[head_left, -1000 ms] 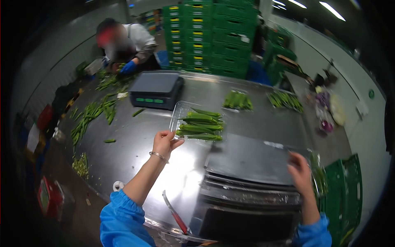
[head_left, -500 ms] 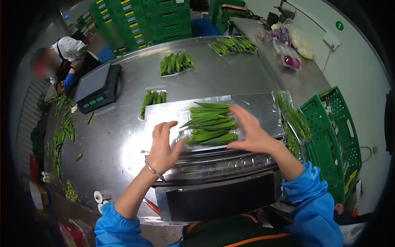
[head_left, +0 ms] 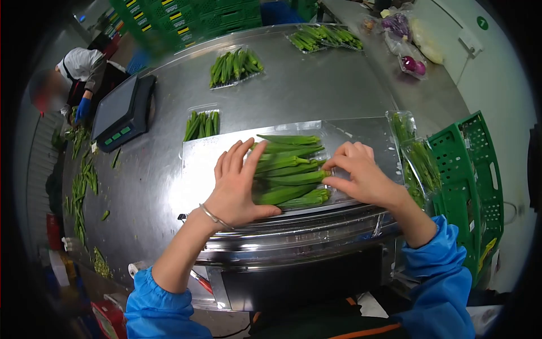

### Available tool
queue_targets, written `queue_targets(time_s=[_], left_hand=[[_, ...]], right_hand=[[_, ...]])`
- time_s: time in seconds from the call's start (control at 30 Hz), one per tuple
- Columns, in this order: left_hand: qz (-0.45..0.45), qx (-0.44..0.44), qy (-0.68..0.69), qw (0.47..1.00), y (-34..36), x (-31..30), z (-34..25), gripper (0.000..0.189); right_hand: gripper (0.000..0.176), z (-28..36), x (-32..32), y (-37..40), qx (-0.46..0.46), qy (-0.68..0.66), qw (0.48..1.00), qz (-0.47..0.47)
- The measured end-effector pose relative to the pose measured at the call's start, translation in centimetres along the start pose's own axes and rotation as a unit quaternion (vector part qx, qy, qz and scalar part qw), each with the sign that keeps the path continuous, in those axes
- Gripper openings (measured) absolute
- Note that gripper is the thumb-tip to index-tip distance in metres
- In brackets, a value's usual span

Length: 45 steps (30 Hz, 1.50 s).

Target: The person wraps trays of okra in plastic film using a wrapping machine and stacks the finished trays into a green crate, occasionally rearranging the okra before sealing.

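Green okra pods [head_left: 291, 163] lie side by side in a clear plastic tray, only partly visible, on a metal plate [head_left: 197, 164]. My left hand [head_left: 234, 183] rests at their left ends, thumb and fingers spread, covering some tips. At the stem ends on the right, my right hand [head_left: 358, 175] has thumb and index finger pinched round the end of one okra pod. A tray of okra [head_left: 201, 124] sits just beyond the plate's upper left corner.
More okra packs [head_left: 236, 66] lie farther back. Wrapped okra [head_left: 420, 164] sits beside a green crate [head_left: 468, 181] on the right. A scale [head_left: 124, 113] stands on the left, near a co-worker's blue-gloved hand [head_left: 83, 109]. Loose okra [head_left: 82, 198] is scattered there.
My left hand has moved over the okra's left ends. My right hand has gone from spread fingers to a pinch at the stem ends. The view has shifted slightly.
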<state>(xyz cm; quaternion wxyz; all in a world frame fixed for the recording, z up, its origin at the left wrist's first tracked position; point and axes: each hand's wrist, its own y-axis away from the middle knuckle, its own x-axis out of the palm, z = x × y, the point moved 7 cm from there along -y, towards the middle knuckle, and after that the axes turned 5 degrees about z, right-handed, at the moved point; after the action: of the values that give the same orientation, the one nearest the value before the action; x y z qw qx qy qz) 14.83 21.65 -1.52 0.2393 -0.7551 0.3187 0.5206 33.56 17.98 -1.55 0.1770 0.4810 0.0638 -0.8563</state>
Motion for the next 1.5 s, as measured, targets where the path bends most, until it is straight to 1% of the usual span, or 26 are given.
queue_targets(time_s=[0.03, 0.1, 0.13, 0.2, 0.23, 0.3, 0.33, 0.4, 0.43, 0.47, 0.53, 0.57, 0.6, 0.67, 0.8, 0.87, 0.93, 1.0, 1.1, 1.13, 1.2, 1.23, 1.33, 1.37, 1.43, 1.5], left_hand=[[0.009, -0.01, 0.027, 1.0, 0.4, -0.2, 0.7, 0.107], [0.023, -0.024, 0.059, 0.998, 1.2, -0.3, 1.9, 0.107], [0.024, -0.031, 0.067, 0.997, 1.4, -0.4, 2.2, 0.107], [0.014, -0.032, 0.098, 0.995, 1.7, -0.6, 2.8, 0.108], [0.014, -0.034, 0.101, 0.994, 1.9, -0.7, 3.0, 0.108], [0.022, -0.028, 0.129, 0.991, 2.4, -0.6, 3.3, 0.107], [0.022, -0.03, 0.133, 0.99, 2.4, -0.5, 3.5, 0.107], [0.029, 0.001, 0.057, 0.998, 2.0, -0.5, 3.4, 0.113], [0.038, 0.001, 0.04, 0.998, 1.6, -0.5, 3.2, 0.107], [0.034, 0.012, 0.054, 0.998, 1.1, -0.1, 3.3, 0.1], [0.051, 0.027, 0.112, 0.992, 0.6, 0.4, 3.6, 0.095], [0.049, 0.027, 0.113, 0.992, 0.6, 0.2, 3.5, 0.095], [0.039, 0.024, 0.099, 0.994, 0.5, -0.2, 3.3, 0.093], [0.03, 0.021, 0.085, 0.996, 0.5, -0.2, 3.4, 0.091], [0.031, 0.028, 0.098, 0.994, 0.2, 0.1, 3.5, 0.088], [0.034, 0.034, 0.108, 0.993, 0.2, 0.4, 3.1, 0.088], [0.058, 0.042, 0.082, 0.994, 0.5, 1.4, 2.6, 0.087], [0.043, 0.046, 0.079, 0.995, 0.9, 0.9, 2.0, 0.086], [-0.009, 0.027, 0.078, 0.997, 2.1, -1.2, 1.7, 0.084], [-0.008, 0.026, 0.078, 0.997, 2.3, -1.3, 1.8, 0.084], [-0.03, -0.002, 0.099, 0.995, 2.3, -1.9, 2.2, 0.083], [-0.035, -0.001, 0.096, 0.995, 2.4, -2.3, 2.1, 0.083], [-0.095, -0.008, 0.11, 0.989, 3.4, -3.8, 1.6, 0.068], [-0.118, -0.018, 0.121, 0.986, 4.0, -4.3, 1.4, 0.057], [-0.116, -0.032, 0.102, 0.988, 5.2, -4.8, 1.0, 0.053], [-0.124, -0.055, 0.087, 0.987, 6.4, -5.0, 0.7, 0.042]], right_hand=[[0.025, -0.2, 0.1, -0.5, -0.004, -0.004, 1.0, 0.006], [0.023, -0.7, 1.3, -1.0, -0.007, -0.029, 0.997, 0.073], [0.023, -0.4, 1.6, -1.2, -0.008, -0.031, 0.997, 0.076], [0.023, 0.5, 0.8, -1.6, -0.029, 0.037, 0.999, -0.003], [0.023, 0.7, 0.6, -1.6, -0.03, 0.037, 0.999, 0.001], [0.023, -0.1, -0.7, -1.2, 0.045, -0.06, 0.997, -0.036], [0.023, 0.0, -0.7, -1.0, 0.046, -0.059, 0.997, -0.031], [0.028, 2.3, -0.2, -0.2, -0.086, -0.018, 0.996, -0.009], [0.035, 3.0, 0.4, -0.1, -0.112, 0.021, 0.993, -0.003], [0.035, 3.1, 0.8, 0.0, -0.113, 0.024, 0.993, -0.001], [0.036, 2.8, 1.2, -0.2, -0.106, 0.026, 0.994, -0.015], [0.038, 2.3, 1.3, -0.2, -0.102, 0.059, 0.993, 0.006], [0.038, 2.6, 1.3, -0.3, -0.102, 0.06, 0.993, 0.007], [0.037, 3.3, 0.2, -0.2, -0.094, 0.06, 0.991, -0.075], [0.036, 2.9, 1.2, 0.2, -0.1, 0.041, 0.992, -0.06], [0.035, 3.4, 1.6, 0.9, -0.072, 0.074, 0.994, -0.045], [0.035, 3.5, 2.0, 1.2, -0.064, 0.074, 0.993, -0.06], [0.033, 3.2, 1.3, 1.6, -0.056, 0.011, 0.988, -0.142], [0.03, 2.7, -0.1, 2.7, -0.056, -0.015, 0.986, -0.159], [0.03, 2.8, -0.1, 2.7, -0.056, -0.016, 0.986, -0.158], [0.027, 4.1, 0.9, 2.1, -0.107, 0.077, 0.988, -0.084], [0.027, 4.2, 1.1, 2.0, -0.111, 0.081, 0.987, -0.088], [0.024, 4.2, 2.2, 1.7, -0.119, 0.093, 0.984, -0.099], [0.024, 4.2, 2.2, 1.8, -0.11, 0.094, 0.984, -0.107], [0.024, 4.2, 2.2, 2.1, -0.104, 0.095, 0.984, -0.113], [0.025, 3.6, 1.5, 2.5, -0.071, 0.041, 0.984, -0.161]])
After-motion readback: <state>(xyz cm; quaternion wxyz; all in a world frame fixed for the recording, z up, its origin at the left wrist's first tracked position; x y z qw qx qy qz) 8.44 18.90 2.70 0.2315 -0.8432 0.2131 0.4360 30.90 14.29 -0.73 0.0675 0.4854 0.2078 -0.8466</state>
